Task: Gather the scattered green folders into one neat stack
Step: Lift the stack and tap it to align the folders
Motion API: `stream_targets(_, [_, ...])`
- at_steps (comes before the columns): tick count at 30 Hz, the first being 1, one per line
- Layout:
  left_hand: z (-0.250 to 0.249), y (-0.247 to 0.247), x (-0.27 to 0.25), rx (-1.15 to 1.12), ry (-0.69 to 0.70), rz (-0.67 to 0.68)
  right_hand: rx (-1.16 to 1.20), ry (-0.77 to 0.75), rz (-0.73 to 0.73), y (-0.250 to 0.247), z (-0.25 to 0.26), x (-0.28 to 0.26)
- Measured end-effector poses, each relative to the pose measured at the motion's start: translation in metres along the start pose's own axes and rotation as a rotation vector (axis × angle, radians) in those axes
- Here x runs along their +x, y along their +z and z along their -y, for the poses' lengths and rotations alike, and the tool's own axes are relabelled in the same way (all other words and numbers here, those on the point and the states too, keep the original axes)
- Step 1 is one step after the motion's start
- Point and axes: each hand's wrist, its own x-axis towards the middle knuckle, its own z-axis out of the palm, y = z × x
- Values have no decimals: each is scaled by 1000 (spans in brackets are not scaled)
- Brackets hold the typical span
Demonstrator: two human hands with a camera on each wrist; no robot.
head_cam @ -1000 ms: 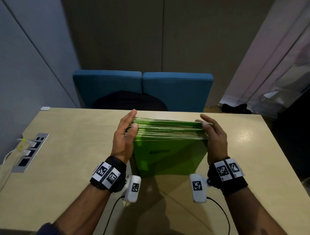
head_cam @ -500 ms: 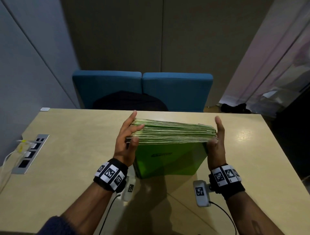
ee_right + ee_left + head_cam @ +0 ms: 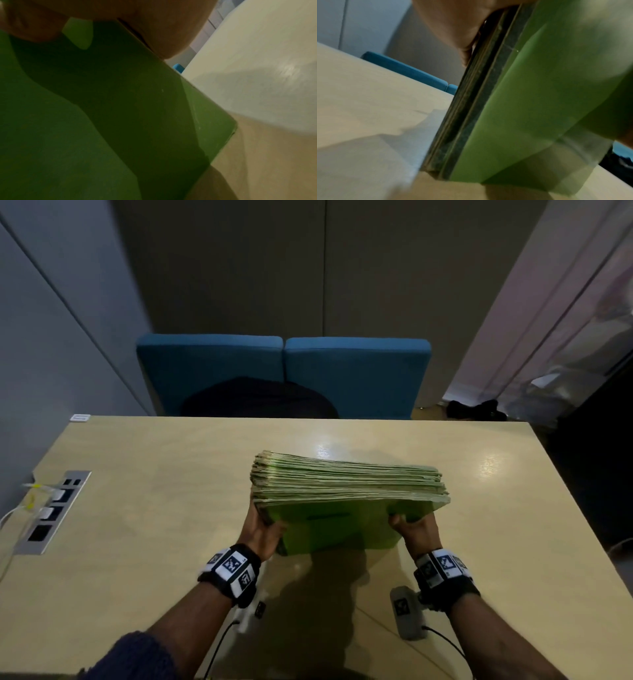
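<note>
Pale wooden counter [image 3: 137, 542] fills the view, two blue upholstered chairs [image 3: 284, 371] at its far edge, grey power-socket panel [image 3: 51, 511] with white cables near the left edge. Thick stack of green plastic folders [image 3: 349, 484] stands on edge at counter centre, tilted, lower edge on the surface, top edges facing up. Left hand [image 3: 262, 529] grips the stack's near-left side, thumb on the near face; left wrist view shows fingers wrapped past the layered edge. Right hand [image 3: 416, 529] grips the near-right side, thumb pressed on the near folder, fingers hidden behind. No loose folders seen elsewhere on the counter, so gathering looks done; squaring or laying flat likely remains.

Risks: slick covers may slide and fan out if either grip loosens; top edges already look slightly uneven at far left. Tilted stack could topple away from the person if released upright.

Room: open counter on both sides and beyond the stack; stack sits well apart from all counter edges and from the socket panel.
</note>
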Motion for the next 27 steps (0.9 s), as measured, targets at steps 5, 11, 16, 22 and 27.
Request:
stream_targets(5, [-7,18,12,-38,54,19,13,43,-86,0,6,2])
stream_targets(11, [21,79,8,488,8,-95,-88,245,-202,-57,30,5])
stream_targets(16, [72,142,6,651,-278,79,-353,458,-273,-144,16,15])
stream_targets(22, [136,201,13,572,-443,241,-508,752,-301,-250,-11,14])
stream_targets(27, [170,255,20,570,-505,190,-650,799,-307,-296,-26,17])
